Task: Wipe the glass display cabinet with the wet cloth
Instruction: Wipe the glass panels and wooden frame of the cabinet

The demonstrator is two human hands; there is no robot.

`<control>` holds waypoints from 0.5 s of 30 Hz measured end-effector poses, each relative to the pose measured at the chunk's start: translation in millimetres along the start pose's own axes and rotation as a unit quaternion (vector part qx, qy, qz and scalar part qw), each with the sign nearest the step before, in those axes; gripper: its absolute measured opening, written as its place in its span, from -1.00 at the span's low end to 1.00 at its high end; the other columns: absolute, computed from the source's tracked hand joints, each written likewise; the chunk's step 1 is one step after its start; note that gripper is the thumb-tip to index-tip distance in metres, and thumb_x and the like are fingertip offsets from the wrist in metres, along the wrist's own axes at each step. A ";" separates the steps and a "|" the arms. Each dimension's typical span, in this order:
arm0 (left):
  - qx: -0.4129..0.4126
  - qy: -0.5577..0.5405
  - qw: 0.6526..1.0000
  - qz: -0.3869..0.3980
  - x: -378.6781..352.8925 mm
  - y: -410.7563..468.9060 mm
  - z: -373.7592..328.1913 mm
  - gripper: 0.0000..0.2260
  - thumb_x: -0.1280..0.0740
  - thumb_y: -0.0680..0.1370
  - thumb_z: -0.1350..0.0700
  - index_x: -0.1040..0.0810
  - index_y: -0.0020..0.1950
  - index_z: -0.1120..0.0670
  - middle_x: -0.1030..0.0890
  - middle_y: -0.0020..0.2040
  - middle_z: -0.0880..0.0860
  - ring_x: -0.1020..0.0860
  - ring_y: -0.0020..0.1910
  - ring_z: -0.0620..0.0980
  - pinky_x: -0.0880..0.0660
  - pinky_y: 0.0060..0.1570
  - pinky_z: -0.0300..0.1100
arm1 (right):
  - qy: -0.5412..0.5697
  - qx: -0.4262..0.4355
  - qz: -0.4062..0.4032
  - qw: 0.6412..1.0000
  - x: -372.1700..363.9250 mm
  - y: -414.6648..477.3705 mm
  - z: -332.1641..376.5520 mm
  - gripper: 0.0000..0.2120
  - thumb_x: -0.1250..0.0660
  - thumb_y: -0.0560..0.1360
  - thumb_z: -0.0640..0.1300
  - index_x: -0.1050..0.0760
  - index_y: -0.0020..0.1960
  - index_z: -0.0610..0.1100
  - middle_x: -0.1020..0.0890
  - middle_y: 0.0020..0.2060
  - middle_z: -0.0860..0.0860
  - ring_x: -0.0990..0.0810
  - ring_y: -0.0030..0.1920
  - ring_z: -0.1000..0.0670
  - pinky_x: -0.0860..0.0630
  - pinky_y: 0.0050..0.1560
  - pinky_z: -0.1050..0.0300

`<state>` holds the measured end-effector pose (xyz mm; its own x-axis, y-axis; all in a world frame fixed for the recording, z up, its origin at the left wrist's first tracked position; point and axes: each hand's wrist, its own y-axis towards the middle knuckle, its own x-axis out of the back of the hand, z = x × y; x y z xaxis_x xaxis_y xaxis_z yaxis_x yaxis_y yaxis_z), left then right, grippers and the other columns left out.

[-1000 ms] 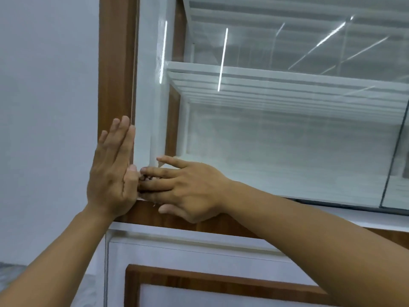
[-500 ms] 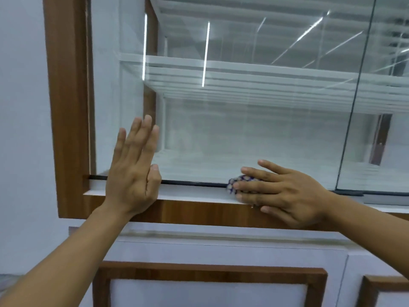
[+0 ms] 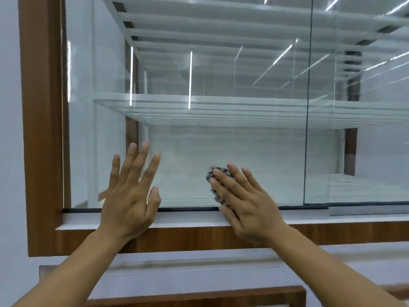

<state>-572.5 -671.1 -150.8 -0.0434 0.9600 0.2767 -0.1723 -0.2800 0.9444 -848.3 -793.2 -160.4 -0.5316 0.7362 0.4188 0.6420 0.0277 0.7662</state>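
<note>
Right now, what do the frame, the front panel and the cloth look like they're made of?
Frame: wood or wood-look laminate, brown grain, matte. Panel: clear glass, see-through with streaky light reflections. Cloth: soft bunched fabric, blue-and-white pattern, under the right hand; weave too blurred to tell.

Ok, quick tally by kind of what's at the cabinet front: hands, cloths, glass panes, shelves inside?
Bare hands: 2, left hand and right hand
Blue-and-white patterned cloth: 1
Front glass panes: 2, left pane and right pane
Clear glass shelf: 1
Total: 6
</note>
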 end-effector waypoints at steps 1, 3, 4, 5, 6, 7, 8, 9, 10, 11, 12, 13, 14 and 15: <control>0.003 0.009 1.000 0.004 -2.4 1.6 -2.9 -0.40 -0.07 0.60 0.01 -0.14 0.65 0.11 -0.04 0.68 0.16 0.01 0.66 0.21 0.10 0.60 0.28 | 0.011 -0.027 -0.015 0.999 -6.1 20.0 18.7 -0.43 -0.06 0.69 0.06 -0.12 0.66 -0.07 -0.12 0.66 -0.01 -0.01 0.67 -0.12 -0.05 0.63 -0.19; 0.007 0.029 0.999 0.014 -7.2 3.8 -7.5 -0.40 -0.08 0.60 -0.03 -0.15 0.65 0.07 -0.04 0.68 0.16 0.01 0.66 0.22 0.08 0.59 0.31 | 0.017 -0.066 -0.031 0.997 -14.9 51.9 49.6 -0.41 -0.04 0.69 0.08 -0.04 0.67 -0.06 -0.03 0.68 0.00 0.07 0.68 -0.10 0.03 0.65 -0.17; 0.011 0.037 0.999 0.016 -9.0 4.6 -9.4 -0.40 -0.08 0.60 -0.04 -0.16 0.65 0.06 -0.04 0.68 0.17 0.01 0.66 0.23 0.07 0.59 0.32 | 0.015 -0.078 -0.036 0.996 -17.6 61.4 59.0 -0.40 -0.04 0.69 0.08 -0.02 0.68 -0.06 -0.01 0.68 0.00 0.09 0.68 -0.10 0.05 0.65 -0.17; 0.014 0.045 0.999 0.016 -10.6 5.4 -10.9 -0.40 -0.08 0.60 -0.04 -0.16 0.65 0.06 -0.04 0.68 0.17 0.01 0.66 0.23 0.07 0.58 0.32 | 0.013 -0.088 -0.041 0.995 -19.7 66.3 64.1 -0.40 -0.04 0.70 0.07 -0.01 0.68 -0.06 0.00 0.68 0.00 0.10 0.68 -0.10 0.06 0.65 -0.17; 0.016 0.052 0.998 0.013 -11.9 5.8 -11.9 -0.40 -0.08 0.60 -0.04 -0.17 0.64 0.06 -0.05 0.68 0.17 0.00 0.66 0.23 0.06 0.58 0.33 | 0.011 -0.095 -0.044 0.995 -20.9 66.8 65.7 -0.40 -0.04 0.70 0.06 -0.01 0.68 -0.06 -0.01 0.68 0.00 0.10 0.68 -0.10 0.06 0.65 -0.17; 0.016 0.058 0.998 0.008 -13.3 5.8 -12.3 -0.40 -0.08 0.59 -0.04 -0.18 0.64 0.06 -0.05 0.68 0.17 0.00 0.66 0.24 0.06 0.57 0.34 | 0.011 -0.100 -0.045 0.994 -21.0 63.9 64.2 -0.41 -0.05 0.70 0.06 -0.01 0.68 -0.06 -0.01 0.68 0.00 0.09 0.68 -0.11 0.06 0.66 -0.17; 0.017 0.061 0.998 0.000 -14.7 5.7 -12.6 -0.40 -0.08 0.59 -0.04 -0.19 0.64 0.07 -0.06 0.68 0.18 -0.01 0.66 0.24 0.06 0.57 0.35 | 0.011 -0.107 -0.047 0.993 -20.3 58.3 59.7 -0.41 -0.06 0.70 0.05 -0.02 0.68 -0.06 -0.01 0.68 -0.01 0.08 0.68 -0.11 0.05 0.66 -0.18; 0.017 0.059 0.998 -0.008 -16.2 5.8 -12.9 -0.41 -0.08 0.59 -0.04 -0.20 0.63 0.08 -0.07 0.67 0.18 -0.01 0.66 0.25 0.05 0.57 0.35 | 0.011 -0.118 -0.053 0.992 -19.1 51.0 52.2 -0.41 -0.07 0.70 0.03 -0.03 0.68 -0.06 -0.02 0.68 -0.01 0.06 0.68 -0.12 0.04 0.66 -0.19; 0.018 0.055 0.998 -0.016 -17.5 5.8 -13.3 -0.41 -0.07 0.60 -0.04 -0.21 0.63 0.09 -0.07 0.67 0.19 -0.01 0.65 0.25 0.05 0.57 0.35 | 0.010 -0.134 -0.065 0.989 -17.6 42.8 42.1 -0.42 -0.09 0.69 0.02 -0.06 0.67 -0.07 -0.05 0.68 -0.02 0.03 0.68 -0.13 0.03 0.66 -0.20; 0.019 0.048 0.998 -0.021 -18.6 6.0 -13.7 -0.41 -0.07 0.60 -0.04 -0.21 0.63 0.10 -0.08 0.67 0.20 -0.02 0.65 0.26 0.05 0.57 0.35 | 0.006 -0.155 -0.084 0.984 -16.4 34.2 29.9 -0.42 -0.09 0.68 0.01 -0.09 0.66 -0.07 -0.09 0.67 -0.03 0.01 0.68 -0.14 0.03 0.66 -0.22; 0.020 0.042 0.999 -0.024 -19.3 6.6 -14.2 -0.41 -0.07 0.60 -0.05 -0.22 0.63 0.10 -0.08 0.67 0.20 -0.02 0.65 0.27 0.05 0.57 0.35 | 0.004 -0.182 -0.105 0.978 -14.9 25.7 16.9 -0.43 -0.10 0.68 -0.01 -0.11 0.66 -0.08 -0.12 0.67 -0.04 0.00 0.67 -0.15 0.03 0.65 -0.23; 0.021 0.037 0.999 -0.025 -19.9 7.6 -14.6 -0.41 -0.07 0.60 -0.06 -0.21 0.63 0.10 -0.08 0.67 0.20 -0.02 0.65 0.28 0.05 0.57 0.35 | 0.004 -0.215 -0.125 0.969 -12.9 17.8 4.5 -0.42 -0.10 0.67 -0.02 -0.12 0.66 -0.08 -0.13 0.66 -0.04 0.00 0.67 -0.15 0.03 0.65 -0.23; 0.022 0.034 0.999 -0.026 -20.5 8.9 -15.4 -0.41 -0.07 0.60 -0.06 -0.20 0.63 0.10 -0.07 0.67 0.20 -0.03 0.65 0.28 0.05 0.57 0.35 | 0.009 -0.251 -0.141 0.958 -10.9 12.0 -5.6 -0.42 -0.10 0.66 -0.02 -0.12 0.66 -0.08 -0.14 0.66 -0.05 0.01 0.67 -0.15 0.04 0.65 -0.24; 0.024 0.032 0.999 -0.026 -21.2 10.4 -16.9 -0.40 -0.07 0.60 -0.06 -0.19 0.63 0.09 -0.07 0.67 0.20 -0.03 0.65 0.28 0.05 0.57 0.36 | 0.014 -0.281 -0.153 0.947 -9.3 9.4 -11.5 -0.41 -0.10 0.65 -0.03 -0.11 0.65 -0.08 -0.13 0.66 -0.06 0.02 0.68 -0.15 0.05 0.65 -0.24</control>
<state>-590.0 -694.3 -149.8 -0.0988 0.9712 0.2169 -0.1289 -0.2286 0.9650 -843.6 -807.5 -151.5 -0.6642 0.7340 0.1417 0.0644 -0.1327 0.9891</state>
